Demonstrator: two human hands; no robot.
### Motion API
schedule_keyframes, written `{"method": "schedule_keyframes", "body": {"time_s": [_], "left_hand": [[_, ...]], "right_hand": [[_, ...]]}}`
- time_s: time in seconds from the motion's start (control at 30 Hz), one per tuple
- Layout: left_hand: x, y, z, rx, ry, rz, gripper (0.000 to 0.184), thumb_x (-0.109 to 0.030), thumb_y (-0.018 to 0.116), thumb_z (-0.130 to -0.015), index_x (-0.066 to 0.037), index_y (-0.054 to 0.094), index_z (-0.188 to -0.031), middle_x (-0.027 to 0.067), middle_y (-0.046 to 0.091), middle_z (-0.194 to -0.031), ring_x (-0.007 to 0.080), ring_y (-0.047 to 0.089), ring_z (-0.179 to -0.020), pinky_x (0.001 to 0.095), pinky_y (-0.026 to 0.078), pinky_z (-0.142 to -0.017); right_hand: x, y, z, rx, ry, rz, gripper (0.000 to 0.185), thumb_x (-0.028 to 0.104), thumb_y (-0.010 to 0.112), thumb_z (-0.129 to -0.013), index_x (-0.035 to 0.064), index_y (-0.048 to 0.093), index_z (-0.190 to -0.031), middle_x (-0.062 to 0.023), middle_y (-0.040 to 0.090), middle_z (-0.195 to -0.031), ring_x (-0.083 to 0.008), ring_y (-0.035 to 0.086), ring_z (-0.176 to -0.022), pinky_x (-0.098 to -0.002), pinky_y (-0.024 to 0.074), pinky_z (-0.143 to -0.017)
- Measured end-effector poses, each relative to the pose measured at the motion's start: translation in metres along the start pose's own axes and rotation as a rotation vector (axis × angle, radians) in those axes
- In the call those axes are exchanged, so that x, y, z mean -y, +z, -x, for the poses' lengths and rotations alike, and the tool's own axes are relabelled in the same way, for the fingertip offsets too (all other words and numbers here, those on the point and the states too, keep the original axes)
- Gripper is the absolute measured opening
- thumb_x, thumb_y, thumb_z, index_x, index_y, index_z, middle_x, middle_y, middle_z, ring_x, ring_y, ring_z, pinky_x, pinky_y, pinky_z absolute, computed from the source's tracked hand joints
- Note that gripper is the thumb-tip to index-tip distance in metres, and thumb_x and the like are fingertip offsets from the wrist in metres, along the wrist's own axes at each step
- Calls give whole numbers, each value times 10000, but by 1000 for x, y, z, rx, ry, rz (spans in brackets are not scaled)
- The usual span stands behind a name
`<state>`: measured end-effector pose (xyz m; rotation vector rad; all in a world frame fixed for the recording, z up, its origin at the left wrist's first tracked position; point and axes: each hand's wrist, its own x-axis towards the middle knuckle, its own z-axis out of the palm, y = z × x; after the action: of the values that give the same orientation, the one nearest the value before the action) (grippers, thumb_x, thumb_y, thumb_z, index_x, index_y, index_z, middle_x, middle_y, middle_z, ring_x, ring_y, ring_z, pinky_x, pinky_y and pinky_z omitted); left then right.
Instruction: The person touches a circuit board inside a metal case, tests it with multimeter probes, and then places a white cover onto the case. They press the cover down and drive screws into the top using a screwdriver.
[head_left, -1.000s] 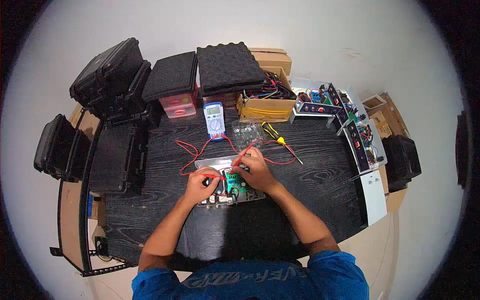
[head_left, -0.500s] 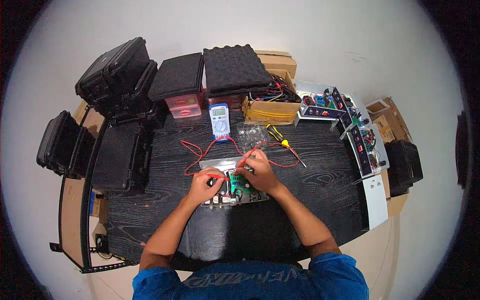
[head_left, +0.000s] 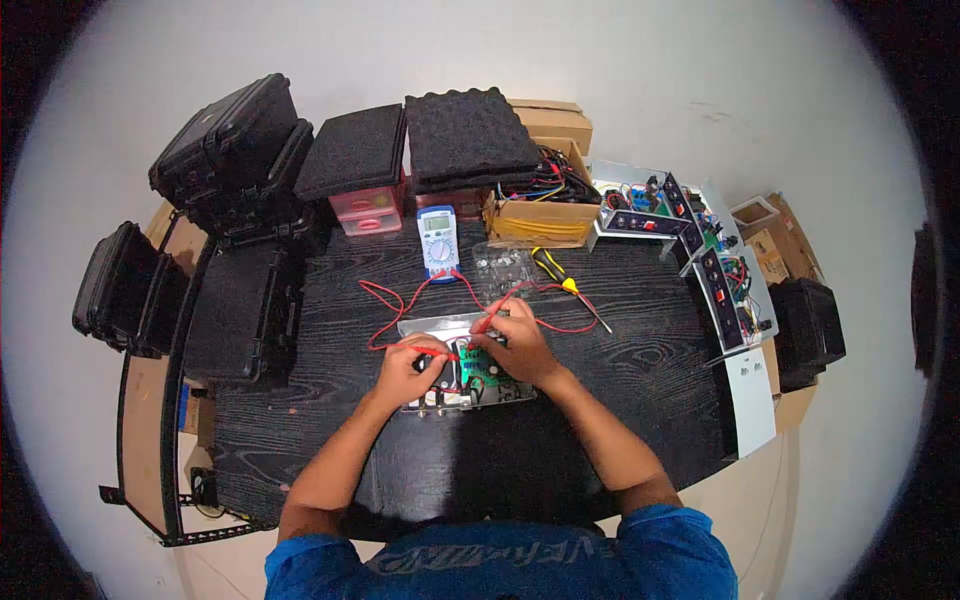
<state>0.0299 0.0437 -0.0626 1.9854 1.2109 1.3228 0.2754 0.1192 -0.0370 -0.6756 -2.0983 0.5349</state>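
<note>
In front of me on the dark table is an open metal enclosure (head_left: 430, 326) with a green circuit board (head_left: 482, 366) inside. My left hand (head_left: 408, 372) is closed on a red test probe (head_left: 432, 351), its tip pointing right over the board's left side. A second red probe (head_left: 484, 325) is pinched in my right hand (head_left: 520, 345), aimed down at the board's upper part. Whether either tip touches the board is too small to tell. Red leads run from both probes to a blue-and-white multimeter (head_left: 438, 243) standing behind the enclosure.
A yellow-and-black screwdriver (head_left: 556, 270) lies beside a clear parts box (head_left: 503, 268). Behind stand a cardboard box (head_left: 540, 222) of cables and foam-topped pink drawers (head_left: 366, 218). Black hard cases (head_left: 245, 315) line the left; opened electronic units (head_left: 725, 300) line the right.
Both hands keep their places with the probes over the board. The camera view has shifted very slightly; nothing else visibly moves.
</note>
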Motion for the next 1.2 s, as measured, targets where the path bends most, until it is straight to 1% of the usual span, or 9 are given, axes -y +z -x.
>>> {"method": "schedule_keyframes", "body": {"time_s": [0.07, 0.27, 0.57, 0.77, 1.2], "left_hand": [[0, 0, 0, -2, 8, -14, 64, -22, 752, -890, -10, 764, -952, 124, 778, -961, 274, 748, -931, 405, 565, -893], [-5, 0, -1, -3, 48, -31, 73, -14, 770, -881, -20, 768, -953, 112, 780, -974, 268, 743, -947, 401, 566, -891], [-3, 0, -3, 67, 105, -59, 121, -13, 783, -879, -40, 786, -997, 85, 787, -1005, 267, 734, -979, 396, 562, -905], [-4, -1, -3, 76, 107, -67, 129, -22, 781, -880, -36, 785, -1008, 93, 789, -1009, 271, 735, -987, 395, 564, -910], [-7, -4, -5, 145, 147, -92, 148, -35, 777, -884, -38, 776, -1031, 98, 783, -1024, 283, 735, -1000, 409, 570, -924]], "right_hand": [[-1, 0, 1, 7, 0, 4, 185, 272, 793, -924, 106, 753, -996, -91, 679, -1045, -322, 607, -1096, -467, 445, -1003], [-8, 1, 1, -4, -25, -43, 155, 217, 763, -949, 87, 725, -1024, -95, 685, -1029, -322, 617, -1082, -459, 447, -1003], [2, -5, -3, 30, -33, 6, 151, 157, 770, -911, 78, 709, -1024, -101, 695, -1005, -326, 627, -1063, -457, 459, -986], [3, -7, -4, 28, -47, 6, 158, 158, 786, -899, 75, 712, -1011, -92, 698, -983, -324, 635, -1043, -456, 471, -966], [-1, -4, -2, 32, -21, -1, 145, 180, 788, -907, 95, 727, -1007, -94, 694, -1002, -320, 632, -1044, -447, 470, -957]]}}
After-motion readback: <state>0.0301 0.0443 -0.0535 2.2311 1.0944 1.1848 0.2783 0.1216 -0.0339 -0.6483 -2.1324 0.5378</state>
